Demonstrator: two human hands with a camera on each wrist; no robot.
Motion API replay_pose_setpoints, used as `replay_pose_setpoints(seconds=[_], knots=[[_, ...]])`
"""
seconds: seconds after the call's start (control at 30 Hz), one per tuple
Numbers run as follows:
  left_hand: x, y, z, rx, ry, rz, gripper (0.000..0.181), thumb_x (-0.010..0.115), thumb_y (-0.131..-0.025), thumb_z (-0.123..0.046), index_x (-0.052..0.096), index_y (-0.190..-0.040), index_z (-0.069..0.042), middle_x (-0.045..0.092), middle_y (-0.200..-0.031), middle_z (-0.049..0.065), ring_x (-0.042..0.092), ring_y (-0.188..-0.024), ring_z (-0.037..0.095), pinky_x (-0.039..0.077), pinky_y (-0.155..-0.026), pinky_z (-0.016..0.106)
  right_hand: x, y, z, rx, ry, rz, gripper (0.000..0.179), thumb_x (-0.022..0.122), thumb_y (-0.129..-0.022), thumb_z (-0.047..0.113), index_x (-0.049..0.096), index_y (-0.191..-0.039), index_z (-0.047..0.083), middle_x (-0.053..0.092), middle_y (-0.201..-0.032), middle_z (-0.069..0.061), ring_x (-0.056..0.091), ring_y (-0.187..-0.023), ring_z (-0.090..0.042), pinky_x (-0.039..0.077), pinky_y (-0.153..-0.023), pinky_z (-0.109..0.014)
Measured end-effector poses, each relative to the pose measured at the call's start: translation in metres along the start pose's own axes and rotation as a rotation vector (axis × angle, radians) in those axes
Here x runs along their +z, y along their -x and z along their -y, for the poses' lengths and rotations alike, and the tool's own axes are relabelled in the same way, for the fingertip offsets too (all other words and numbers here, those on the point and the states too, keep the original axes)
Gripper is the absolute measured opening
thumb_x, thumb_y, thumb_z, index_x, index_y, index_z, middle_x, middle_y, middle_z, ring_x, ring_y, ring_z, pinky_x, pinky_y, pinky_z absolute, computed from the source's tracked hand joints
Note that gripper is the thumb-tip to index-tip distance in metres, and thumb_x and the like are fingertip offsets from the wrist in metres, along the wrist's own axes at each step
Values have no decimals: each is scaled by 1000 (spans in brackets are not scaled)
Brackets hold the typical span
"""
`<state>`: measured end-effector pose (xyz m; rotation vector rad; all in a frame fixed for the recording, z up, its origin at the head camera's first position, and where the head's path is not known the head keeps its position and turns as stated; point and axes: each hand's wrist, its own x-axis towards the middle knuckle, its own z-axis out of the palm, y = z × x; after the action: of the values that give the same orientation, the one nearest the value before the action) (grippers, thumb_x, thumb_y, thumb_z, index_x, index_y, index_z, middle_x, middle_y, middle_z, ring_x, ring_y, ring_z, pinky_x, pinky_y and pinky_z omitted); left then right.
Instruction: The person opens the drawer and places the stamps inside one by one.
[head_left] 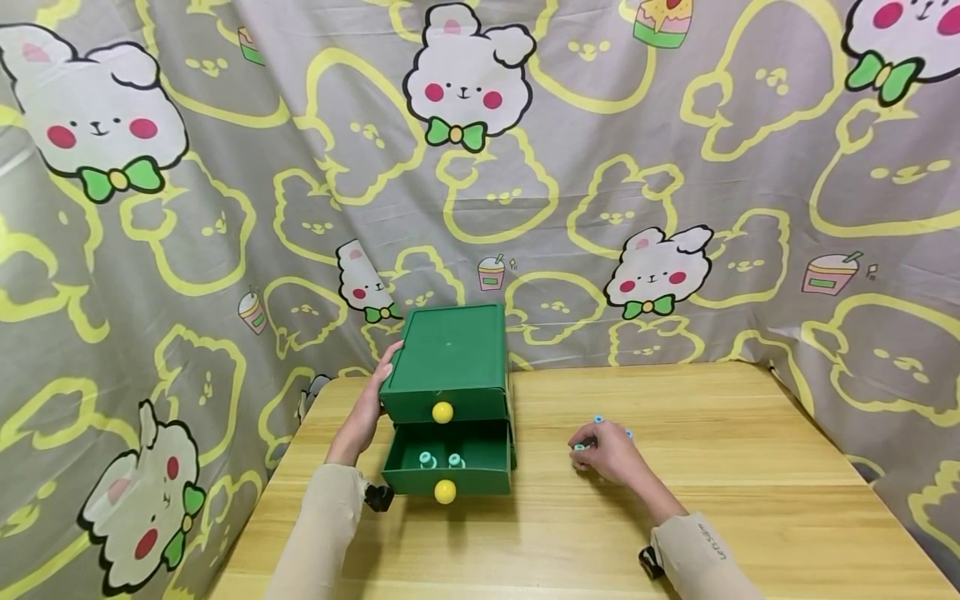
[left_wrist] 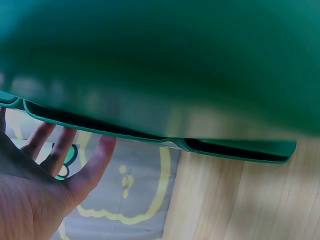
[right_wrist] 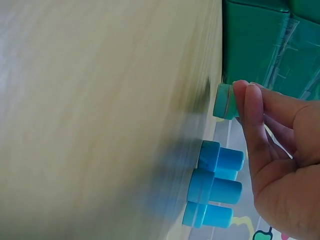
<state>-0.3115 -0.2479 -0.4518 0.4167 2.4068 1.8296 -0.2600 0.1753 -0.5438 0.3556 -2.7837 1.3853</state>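
Note:
A green two-drawer cabinet [head_left: 450, 350] with yellow knobs stands on the table, its lower drawer [head_left: 480, 481] pulled out. Two light teal pegs [head_left: 427, 460] stand inside that drawer. My left hand [head_left: 367, 417] rests against the cabinet's left side; in the left wrist view its fingertips [left_wrist: 107, 142] touch the green edge, fingers fairly straight. Right of the cabinet, my right hand [head_left: 611, 454] pinches a teal-green peg [right_wrist: 224, 101] with a wide round base between thumb and fingers. Beside it, three blue pegs [right_wrist: 215, 186] of the same shape stand on the table, partly hidden by the hand in the head view.
The wooden table [head_left: 712, 492] reaches back to a grey curtain [head_left: 555, 183] printed with rabbits and yellow outlines, which hangs behind and on both sides. The upper drawer's yellow knob [head_left: 443, 412] sits above the pulled-out drawer.

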Motion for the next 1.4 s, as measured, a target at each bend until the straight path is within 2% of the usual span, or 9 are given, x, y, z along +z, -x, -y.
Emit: replay_pose_setpoints(seconds=[0.43,0.87,1.23,1.4], knots=[[1,1,1,-6,14,-7,52,21,-108,-60,21,-160,-52,15,-171,-1,25,-150,36,30,-109,69,0,-1,8,-11,1,1,4,81,-85,3,80,-89,4,74,-73,1,62,-58,-8,48,-56,-21],[3,3,0,18,24,-7,53,20,-109,-58,20,-161,-50,15,-171,0,23,-151,36,29,-110,70,1,1,11,13,-55,9,3,83,-86,8,79,-87,7,75,-74,0,69,-60,-12,53,-56,-24],[4,3,0,25,15,-14,52,18,-109,-56,20,-161,-50,17,-171,0,25,-150,36,31,-109,69,-4,2,23,-17,-83,1,5,82,-87,9,80,-87,5,75,-73,-3,73,-63,-22,55,-56,-26],[4,3,-1,23,17,-14,52,19,-109,-57,21,-161,-51,17,-171,-1,25,-150,35,31,-109,69,-4,3,30,-27,-78,-5,5,83,-87,12,80,-88,8,75,-72,-1,73,-63,-21,55,-57,-26]])
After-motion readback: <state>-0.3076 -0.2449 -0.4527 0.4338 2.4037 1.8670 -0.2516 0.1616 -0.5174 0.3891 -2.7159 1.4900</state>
